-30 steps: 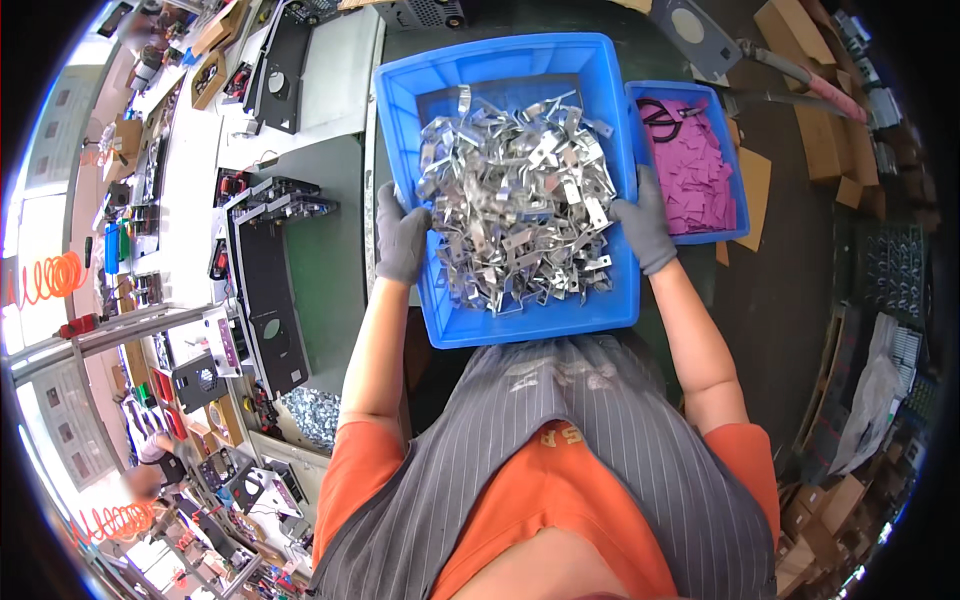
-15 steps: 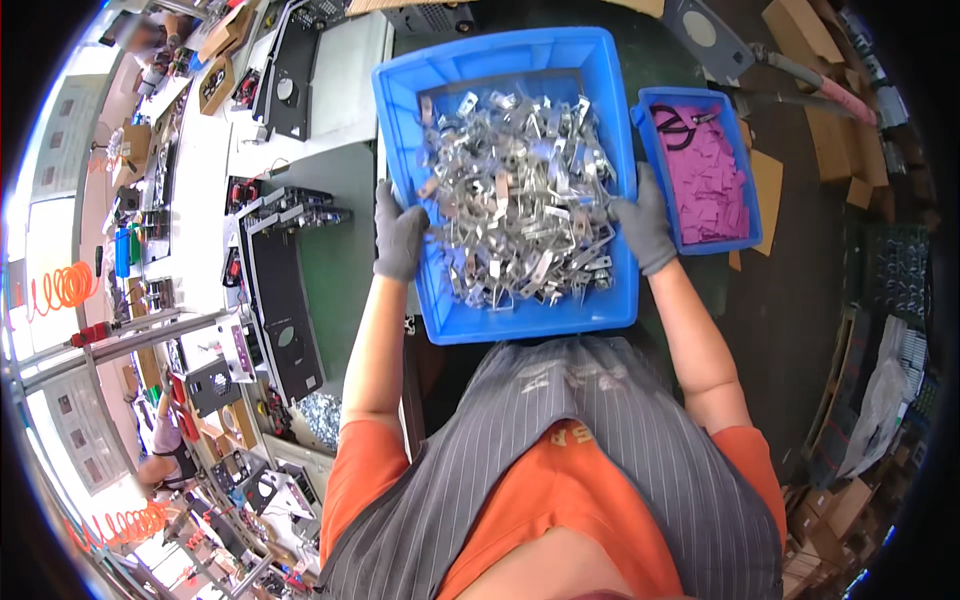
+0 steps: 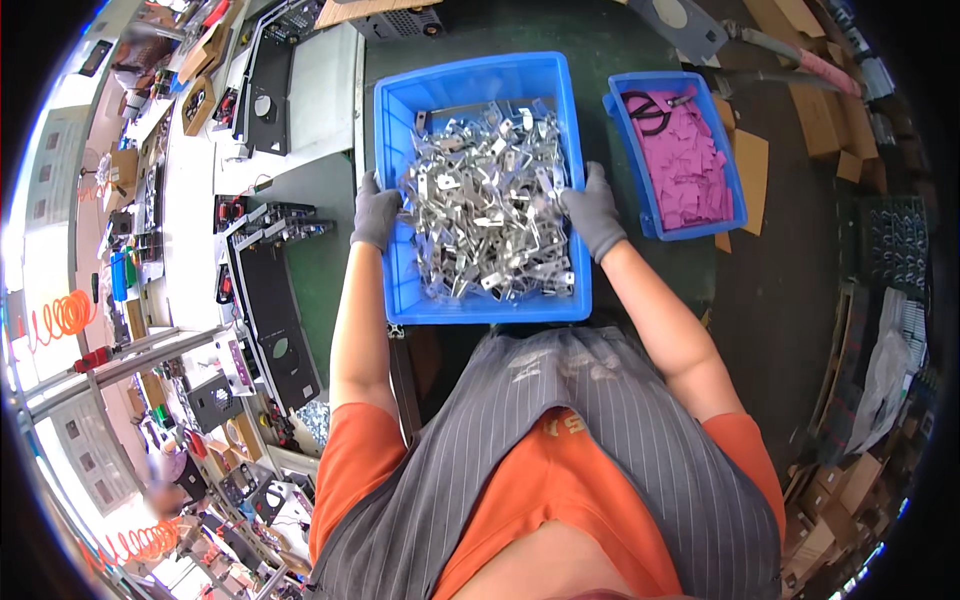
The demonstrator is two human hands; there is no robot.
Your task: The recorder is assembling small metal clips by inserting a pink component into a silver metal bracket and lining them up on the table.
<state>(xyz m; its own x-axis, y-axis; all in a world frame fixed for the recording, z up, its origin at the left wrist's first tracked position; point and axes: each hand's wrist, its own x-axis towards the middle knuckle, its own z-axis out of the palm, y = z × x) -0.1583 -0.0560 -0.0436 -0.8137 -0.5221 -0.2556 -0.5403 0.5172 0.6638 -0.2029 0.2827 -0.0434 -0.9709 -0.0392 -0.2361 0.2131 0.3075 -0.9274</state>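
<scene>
A large blue plastic bin (image 3: 480, 312) full of small bent metal brackets (image 3: 490, 205) is held between my two gloved hands. My left hand (image 3: 375, 215), in a grey glove, is closed on its left rim, with the thumb over the edge. On the opposite rim my right hand (image 3: 595, 216), gloved alike, grips with its thumb inside; its other fingers are partly hidden. To the right stands a smaller blue bin (image 3: 648, 218) with pink pieces (image 3: 684, 170) and black-handled scissors (image 3: 650, 115) in it, apart from my right hand.
A dark green tabletop (image 3: 335, 290) lies around the bin. Black panel assemblies (image 3: 270, 300) line the left side. A grey metal plate (image 3: 685, 28) with a round hole sits at the far right. Cardboard pieces (image 3: 750, 185) are beside the small bin. Another person (image 3: 168, 470) is at the lower left.
The large bin has shifted left and looks lower, with both my hands still on its rims. The gap to the small bin is wider. The whole view has shifted slightly.
</scene>
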